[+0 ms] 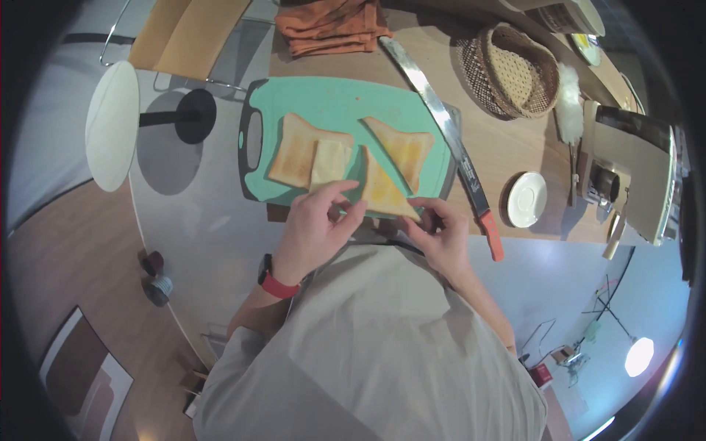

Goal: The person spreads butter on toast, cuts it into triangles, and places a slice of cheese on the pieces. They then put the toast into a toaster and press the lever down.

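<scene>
A green cutting board [316, 90] lies in front of me with toast on it. My right hand [443, 237] pinches the lower right corner of a toast triangle [382, 192] with a yellow patch on its top. My left hand [318, 222] is at that triangle's left edge, thumb and index finger apart, the thumb tip close to or touching the bread. Just beyond the left fingers, a pale cheese-like slice [329, 163] overlaps a square piece of toast [294, 151]. A second toast triangle [404, 151], also yellow on top, lies farther right on the board.
A long knife [448, 125] with an orange handle lies along the board's right side, its handle past the table edge. Right of it are a saucer [526, 200], a wicker basket [518, 73] and a toaster [625, 162]. An orange cloth [331, 28] lies behind the board.
</scene>
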Action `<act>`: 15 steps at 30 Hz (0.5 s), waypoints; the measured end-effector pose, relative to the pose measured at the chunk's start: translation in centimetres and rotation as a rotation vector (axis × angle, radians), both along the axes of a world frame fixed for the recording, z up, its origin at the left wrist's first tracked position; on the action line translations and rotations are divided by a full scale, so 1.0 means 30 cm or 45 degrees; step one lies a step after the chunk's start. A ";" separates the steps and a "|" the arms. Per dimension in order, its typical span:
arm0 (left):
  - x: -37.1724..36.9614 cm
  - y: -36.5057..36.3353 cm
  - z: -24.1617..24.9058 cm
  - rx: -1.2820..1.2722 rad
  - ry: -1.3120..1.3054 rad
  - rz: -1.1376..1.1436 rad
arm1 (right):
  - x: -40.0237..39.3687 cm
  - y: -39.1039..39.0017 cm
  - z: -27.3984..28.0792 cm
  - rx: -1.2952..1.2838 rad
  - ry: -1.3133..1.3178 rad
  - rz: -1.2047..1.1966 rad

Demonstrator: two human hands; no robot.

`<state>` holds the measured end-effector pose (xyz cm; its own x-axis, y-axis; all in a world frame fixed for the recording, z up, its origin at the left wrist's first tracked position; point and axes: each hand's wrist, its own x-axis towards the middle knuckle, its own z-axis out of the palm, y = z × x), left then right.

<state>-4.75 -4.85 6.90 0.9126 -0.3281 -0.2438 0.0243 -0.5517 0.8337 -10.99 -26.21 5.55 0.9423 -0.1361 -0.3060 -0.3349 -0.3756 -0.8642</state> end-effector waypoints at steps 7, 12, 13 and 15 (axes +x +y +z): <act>-0.002 -0.068 0.071 -0.593 0.596 0.193 | -0.022 -0.025 0.038 0.036 -0.264 -0.099; -0.034 -0.156 0.106 -0.755 0.483 0.206 | -0.075 -0.088 0.099 0.104 -0.442 -0.246; -0.041 -0.184 0.117 -0.775 0.453 0.221 | -0.088 -0.109 0.108 0.189 -0.444 -0.310; -0.058 -0.248 0.139 -0.821 0.409 0.207 | -0.119 -0.158 0.120 0.308 -0.486 -0.418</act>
